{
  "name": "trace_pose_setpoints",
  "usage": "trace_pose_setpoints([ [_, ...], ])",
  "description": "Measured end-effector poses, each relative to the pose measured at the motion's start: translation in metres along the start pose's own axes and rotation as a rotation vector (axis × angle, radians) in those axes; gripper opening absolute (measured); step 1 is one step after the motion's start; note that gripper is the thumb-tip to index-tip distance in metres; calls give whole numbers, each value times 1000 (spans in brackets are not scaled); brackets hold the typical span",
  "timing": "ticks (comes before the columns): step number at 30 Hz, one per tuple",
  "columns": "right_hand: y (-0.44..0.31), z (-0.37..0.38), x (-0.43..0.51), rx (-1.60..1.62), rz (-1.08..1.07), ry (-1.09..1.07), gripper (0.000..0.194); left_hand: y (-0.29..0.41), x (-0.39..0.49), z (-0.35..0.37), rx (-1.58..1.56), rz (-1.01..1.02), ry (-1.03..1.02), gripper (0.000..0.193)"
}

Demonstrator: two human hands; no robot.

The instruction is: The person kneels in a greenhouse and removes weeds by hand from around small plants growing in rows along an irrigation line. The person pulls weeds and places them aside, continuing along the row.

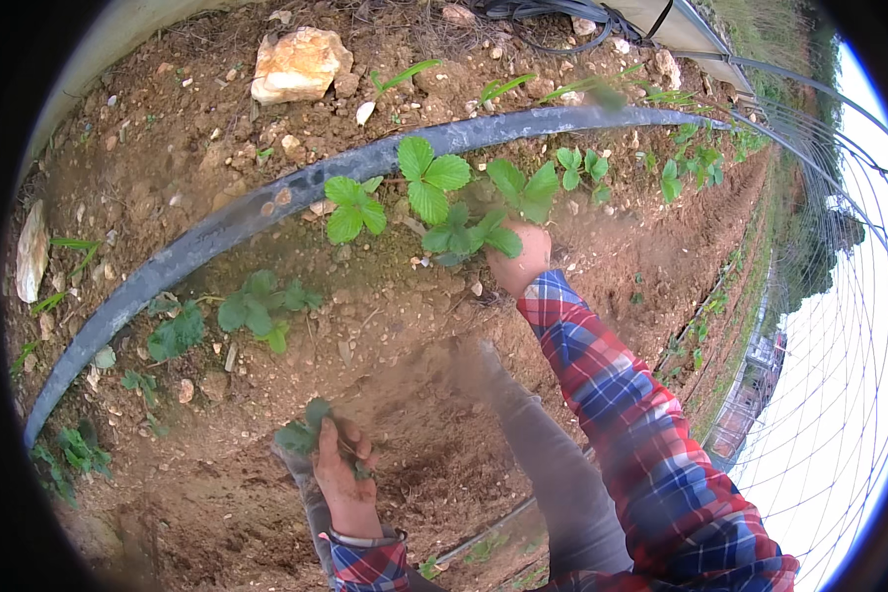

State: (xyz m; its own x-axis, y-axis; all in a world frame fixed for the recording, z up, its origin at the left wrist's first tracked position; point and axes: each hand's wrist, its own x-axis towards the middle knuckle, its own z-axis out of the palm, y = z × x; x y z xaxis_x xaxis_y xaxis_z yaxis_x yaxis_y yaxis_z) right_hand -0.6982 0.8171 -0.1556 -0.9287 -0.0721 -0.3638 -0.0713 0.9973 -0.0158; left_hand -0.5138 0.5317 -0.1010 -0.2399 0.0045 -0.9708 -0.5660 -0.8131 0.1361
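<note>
My left hand (pixel 346 473) is low in the view, above bare brown soil. Its fingers are closed around a small strawberry sprig (pixel 298 435) with dark green leaves. My right hand (pixel 522 255) reaches into a strawberry plant (pixel 465 235) beside a dark pipe. Leaves cover its fingers, so whether they grip anything is hidden. Brighter strawberry leaves (pixel 433 177) stand just behind, against the pipe. To the left, more strawberry plants (pixel 255 303) grow in the soil, one with darker leaves (pixel 177 333).
The thick dark pipe (pixel 325 177) curves across the bed. A large pale stone (pixel 301 65) and coiled black tubing (pixel 562 15) lie beyond it. My trouser leg (pixel 562 473) extends over the soil below my right arm. Metal hoops and netting (pixel 821 325) rise at the right.
</note>
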Motion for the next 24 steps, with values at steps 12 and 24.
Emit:
trace_pose_setpoints([
  [12, -2, 21, 2, 461, -21, 78, 15, 1, -1, -5, -39, -4, -4, 24],
  [24, -20, 21, 3, 148, 50, -150, 20, 11, -4, -13, -105, -16, -18, 23],
])
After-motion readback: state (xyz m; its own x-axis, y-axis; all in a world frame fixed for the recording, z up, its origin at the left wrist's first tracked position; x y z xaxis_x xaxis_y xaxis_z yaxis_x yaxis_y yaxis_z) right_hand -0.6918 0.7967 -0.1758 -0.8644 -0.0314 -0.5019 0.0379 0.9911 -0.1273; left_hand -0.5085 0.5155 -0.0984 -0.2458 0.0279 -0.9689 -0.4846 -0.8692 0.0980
